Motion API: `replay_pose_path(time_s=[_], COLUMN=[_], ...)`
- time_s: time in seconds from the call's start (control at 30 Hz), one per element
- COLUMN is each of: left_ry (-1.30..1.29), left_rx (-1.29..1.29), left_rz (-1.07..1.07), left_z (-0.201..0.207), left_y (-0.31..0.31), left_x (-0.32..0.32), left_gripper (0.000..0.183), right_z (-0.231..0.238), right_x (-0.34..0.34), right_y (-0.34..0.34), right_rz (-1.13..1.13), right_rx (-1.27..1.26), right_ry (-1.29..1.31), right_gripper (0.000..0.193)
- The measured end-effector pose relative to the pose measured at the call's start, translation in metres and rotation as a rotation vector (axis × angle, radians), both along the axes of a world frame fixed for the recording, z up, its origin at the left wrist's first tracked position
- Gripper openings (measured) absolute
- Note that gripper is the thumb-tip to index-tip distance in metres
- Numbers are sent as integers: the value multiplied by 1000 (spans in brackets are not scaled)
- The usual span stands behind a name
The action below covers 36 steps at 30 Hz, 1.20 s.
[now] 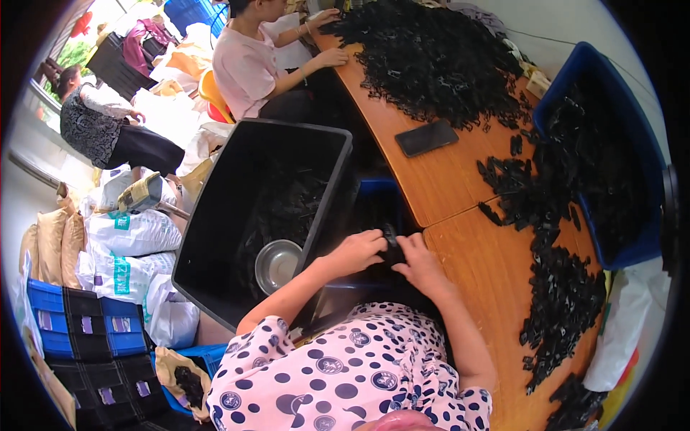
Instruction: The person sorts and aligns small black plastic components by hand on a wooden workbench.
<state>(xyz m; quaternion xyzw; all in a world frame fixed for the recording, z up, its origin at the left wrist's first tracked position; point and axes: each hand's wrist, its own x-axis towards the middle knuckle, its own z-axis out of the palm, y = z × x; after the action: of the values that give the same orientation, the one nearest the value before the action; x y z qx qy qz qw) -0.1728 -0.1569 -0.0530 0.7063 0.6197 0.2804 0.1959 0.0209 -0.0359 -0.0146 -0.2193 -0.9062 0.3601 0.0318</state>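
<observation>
Left hand (365, 250) and right hand (422, 263): bent fingers pinching small black piece (391, 235) between them, in front of dotted shirt (345, 370). Left: black bin (233, 169), metal bowl (279, 264) inside. Right: wooden table (460, 241) with dark phone (425, 138), heaped black parts (438, 61). Blue tub (559, 86) at far side.

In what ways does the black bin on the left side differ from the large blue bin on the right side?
Contents: the black bin holds a metal bowl among scattered small black pieces; the blue bin shows many pieces and no bowl.
Spread: pieces run from the blue bin onto the table; those in the black bin lie inside its walls.
Shared: both hold small black pieces.
</observation>
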Motion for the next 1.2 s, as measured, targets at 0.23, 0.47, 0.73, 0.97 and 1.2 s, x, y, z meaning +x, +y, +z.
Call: replay_pose_path(time_s=[0.23, 0.47, 0.73, 0.97, 1.2], left_ry=[67, -144, 203, 172, -11], left_rx=[190, 345, 257, 218, 184], left_rz=[97, 49, -43, -187, -289], left_z=[4, -11, -37, -25, -12], left_y=[55, 204, 268, 192, 164], left_x=[2, 68, 129, 175, 181], left_gripper=[22, 23, 20, 13, 22], right_z=[1, -1, -33, -34, -34], right_x=[59, 239, 316, 331, 287], right_y=[33, 93, 84, 74, 82], right_rz=[-363, -753, -791, -943, -445], right_rx=[260, 867, 509, 403, 961], right_ry=[217, -417, 52, 195, -245], right_gripper=[33, 38, 35, 29, 29])
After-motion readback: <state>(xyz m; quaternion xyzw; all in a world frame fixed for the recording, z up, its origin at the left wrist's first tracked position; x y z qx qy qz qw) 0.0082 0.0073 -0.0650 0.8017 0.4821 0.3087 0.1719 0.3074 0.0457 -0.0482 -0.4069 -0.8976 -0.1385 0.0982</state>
